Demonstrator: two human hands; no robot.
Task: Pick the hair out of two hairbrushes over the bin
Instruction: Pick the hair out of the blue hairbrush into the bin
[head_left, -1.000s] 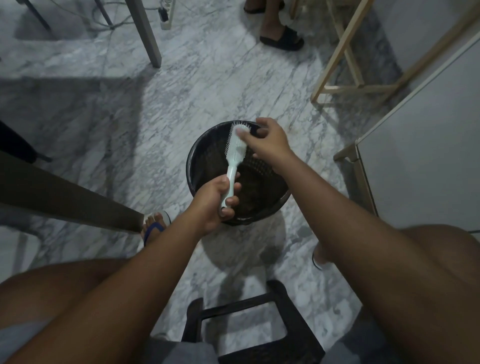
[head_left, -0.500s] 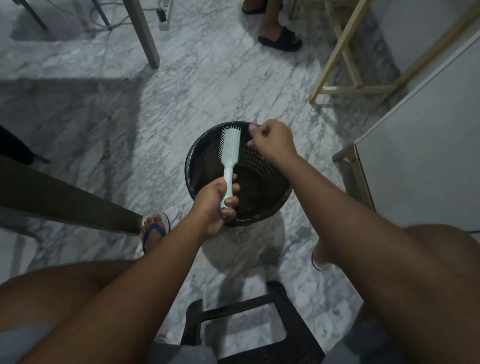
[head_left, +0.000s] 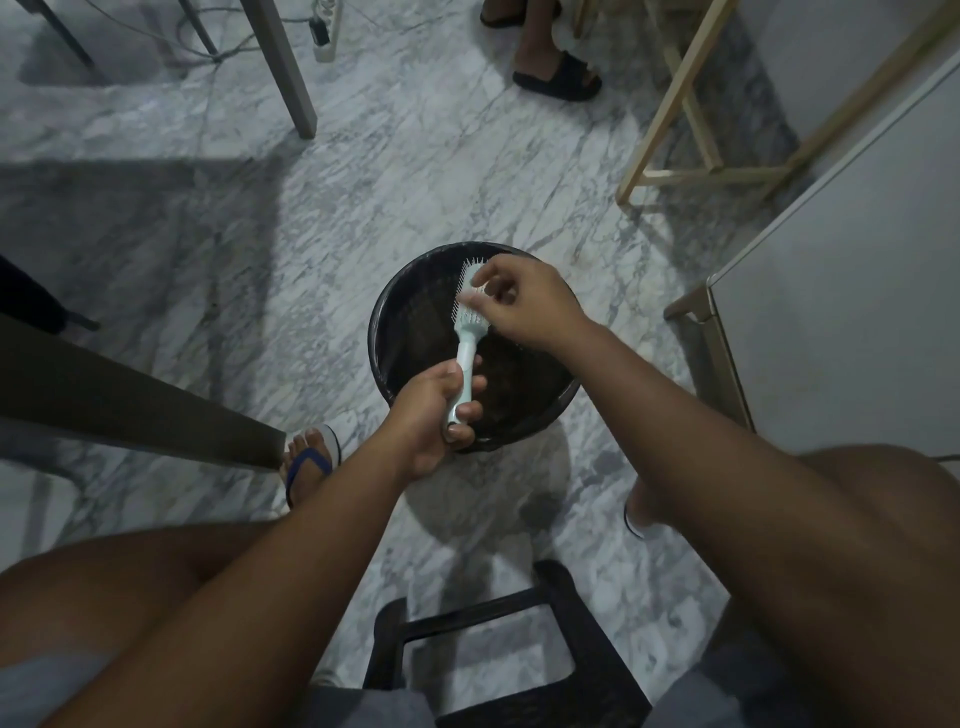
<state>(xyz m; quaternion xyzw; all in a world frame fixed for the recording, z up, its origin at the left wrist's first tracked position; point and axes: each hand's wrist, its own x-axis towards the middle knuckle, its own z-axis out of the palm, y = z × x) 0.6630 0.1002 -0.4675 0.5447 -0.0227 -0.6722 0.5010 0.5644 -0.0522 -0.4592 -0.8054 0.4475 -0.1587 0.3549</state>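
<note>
My left hand (head_left: 434, 415) is gripping the handle of a pale mint hairbrush (head_left: 466, 332), fingers wrapped tight around the lower end, and I am holding it upright over the black bin (head_left: 395, 332) so the bristled head sits above the open mouth. My right hand (head_left: 524, 301) is reaching in from the right with thumb and fingertips pinched together at the bristles near the top of the head. I judge that I am plucking at hair there, though any strand between my fingers is too fine and too blurred to make out.

As for progress, I am working on one brush only; I am not seeing a second brush anywhere in view, so I cannot tell whether it is done or waiting. The bin's bottom is looking mottled and brownish, which may be dropped hair or other rubbish. How much hair is left in this brush I cannot tell either.

Around the bin, the marble floor (head_left: 363, 208) is spreading out, my sandalled foot (head_left: 309, 457) is resting just left of it, and a black stool (head_left: 519, 649) is standing between my knees.
</note>
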